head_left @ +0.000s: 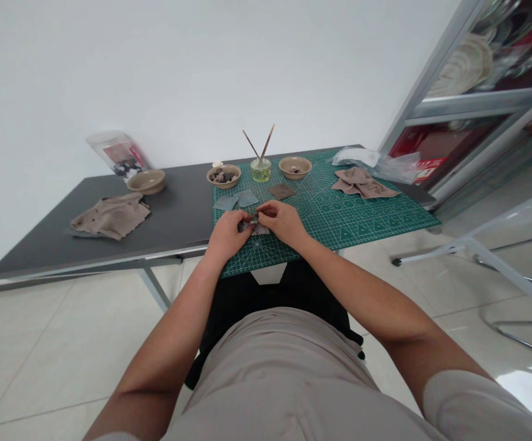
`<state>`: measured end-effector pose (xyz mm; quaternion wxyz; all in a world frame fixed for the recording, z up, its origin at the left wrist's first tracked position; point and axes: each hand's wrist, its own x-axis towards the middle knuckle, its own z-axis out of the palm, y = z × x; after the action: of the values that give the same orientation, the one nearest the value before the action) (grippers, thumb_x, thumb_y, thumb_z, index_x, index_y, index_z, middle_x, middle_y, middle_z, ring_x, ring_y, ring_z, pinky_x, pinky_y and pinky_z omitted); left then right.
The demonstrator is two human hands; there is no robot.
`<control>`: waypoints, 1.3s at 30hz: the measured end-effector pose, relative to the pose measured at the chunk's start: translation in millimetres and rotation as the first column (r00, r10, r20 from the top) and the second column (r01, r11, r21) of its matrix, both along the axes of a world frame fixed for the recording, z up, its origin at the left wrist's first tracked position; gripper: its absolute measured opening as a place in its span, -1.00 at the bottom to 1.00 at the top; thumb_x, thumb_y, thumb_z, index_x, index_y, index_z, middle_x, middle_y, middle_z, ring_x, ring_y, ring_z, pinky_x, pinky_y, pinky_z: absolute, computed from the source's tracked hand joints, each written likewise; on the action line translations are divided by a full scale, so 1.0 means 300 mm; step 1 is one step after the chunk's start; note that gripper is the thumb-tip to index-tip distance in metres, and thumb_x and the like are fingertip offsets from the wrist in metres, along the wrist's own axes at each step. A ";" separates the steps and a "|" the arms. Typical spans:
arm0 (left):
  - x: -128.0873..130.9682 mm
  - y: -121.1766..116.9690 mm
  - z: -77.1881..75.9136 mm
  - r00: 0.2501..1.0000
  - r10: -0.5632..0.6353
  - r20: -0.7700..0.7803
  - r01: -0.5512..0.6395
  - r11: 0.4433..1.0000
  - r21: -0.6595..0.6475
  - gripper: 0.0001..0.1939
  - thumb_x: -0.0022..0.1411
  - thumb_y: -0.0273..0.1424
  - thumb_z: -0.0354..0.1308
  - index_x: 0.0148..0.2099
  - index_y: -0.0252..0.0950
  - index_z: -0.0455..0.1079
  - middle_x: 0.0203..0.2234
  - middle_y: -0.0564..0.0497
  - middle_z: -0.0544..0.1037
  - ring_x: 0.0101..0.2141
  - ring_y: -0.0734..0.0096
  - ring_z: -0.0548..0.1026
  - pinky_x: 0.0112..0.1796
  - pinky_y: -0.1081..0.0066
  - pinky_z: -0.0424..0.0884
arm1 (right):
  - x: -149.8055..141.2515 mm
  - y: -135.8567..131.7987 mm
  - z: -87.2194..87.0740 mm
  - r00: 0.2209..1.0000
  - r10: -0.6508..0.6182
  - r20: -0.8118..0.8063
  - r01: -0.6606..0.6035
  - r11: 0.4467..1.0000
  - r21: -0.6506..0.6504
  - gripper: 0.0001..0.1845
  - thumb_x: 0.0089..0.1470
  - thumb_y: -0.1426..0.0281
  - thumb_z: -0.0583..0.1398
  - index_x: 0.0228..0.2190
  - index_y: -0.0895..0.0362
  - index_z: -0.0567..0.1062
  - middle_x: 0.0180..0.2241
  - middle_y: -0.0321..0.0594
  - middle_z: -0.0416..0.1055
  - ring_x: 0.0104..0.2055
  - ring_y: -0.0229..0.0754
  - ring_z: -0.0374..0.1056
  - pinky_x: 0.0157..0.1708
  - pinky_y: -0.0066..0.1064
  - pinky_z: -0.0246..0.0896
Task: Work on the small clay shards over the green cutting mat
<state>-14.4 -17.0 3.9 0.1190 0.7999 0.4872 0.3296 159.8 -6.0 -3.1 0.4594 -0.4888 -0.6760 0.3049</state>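
My left hand [230,233] and my right hand [283,222] meet over the green cutting mat [321,211], fingertips pinched close together. Between and under them lies a small pale, mottled piece of sheet [261,229], partly covered by the fingers. Whatever the fingertips hold is too small and hidden to name. Just beyond the hands are grey-blue squares of sheet [247,198] and a brown square [281,190]. Behind these stand a bowl of dark, lumpy pieces [224,177], a glass jar [261,171] with two thin brushes [266,142], and a bowl [295,167] with a few small bits.
On the left, a brown cloth [110,215], a bowl [146,182] and a clear container [117,154] sit on the dark tabletop [181,211]. To the right are another cloth [363,182] and a plastic bag [376,160]. A white wall rises behind; a cabinet [468,110] stands right.
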 end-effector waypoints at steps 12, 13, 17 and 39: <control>-0.032 0.007 -0.025 0.993 -0.036 -0.116 0.045 0.996 0.074 -0.85 0.22 -0.44 0.09 -0.21 -0.25 0.48 -0.27 -0.10 0.50 -0.17 0.14 0.41 -0.11 0.16 0.37 | -0.017 -0.025 0.026 0.841 0.036 0.540 -0.131 0.981 0.140 -0.88 0.11 0.37 0.25 -0.30 0.14 0.58 -0.36 -0.20 0.53 -0.23 -0.15 0.38 -0.19 -0.34 0.21; -0.034 0.007 -0.025 0.993 -0.039 -0.114 0.047 0.996 0.073 -0.84 0.21 -0.46 0.07 -0.22 -0.25 0.48 -0.28 -0.10 0.49 -0.18 0.15 0.41 -0.11 0.16 0.37 | -0.017 -0.024 0.022 0.822 0.031 0.568 -0.144 0.977 0.156 -0.87 0.13 0.37 0.24 -0.29 0.14 0.58 -0.35 -0.19 0.53 -0.21 -0.13 0.36 -0.18 -0.33 0.19; -0.035 0.008 -0.029 0.993 -0.026 -0.117 0.036 0.995 0.088 -0.78 0.18 -0.48 0.06 -0.18 -0.25 0.50 -0.27 -0.10 0.48 -0.17 0.14 0.39 -0.08 0.12 0.36 | -0.006 -0.021 0.010 0.777 0.049 0.627 -0.207 0.961 0.181 -0.82 0.16 0.37 0.21 -0.25 0.14 0.61 -0.30 -0.18 0.56 -0.20 -0.12 0.32 -0.13 -0.30 0.17; -0.015 0.012 -0.037 0.992 0.023 -0.128 -0.012 0.996 0.086 -0.68 0.10 -0.62 -0.01 -0.17 -0.24 0.44 -0.23 -0.08 0.55 -0.19 0.14 0.39 -0.11 0.16 0.34 | -0.048 -0.062 -0.010 0.755 0.021 0.655 -0.213 0.953 0.215 -0.76 0.22 0.42 0.14 -0.27 0.13 0.63 -0.29 -0.16 0.57 -0.16 -0.13 0.32 -0.09 -0.31 0.19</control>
<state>-19.0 -13.2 -7.3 0.0506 0.8196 0.4864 0.2986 145.6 -24.7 -6.1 0.2420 -0.4511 -0.8576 0.0491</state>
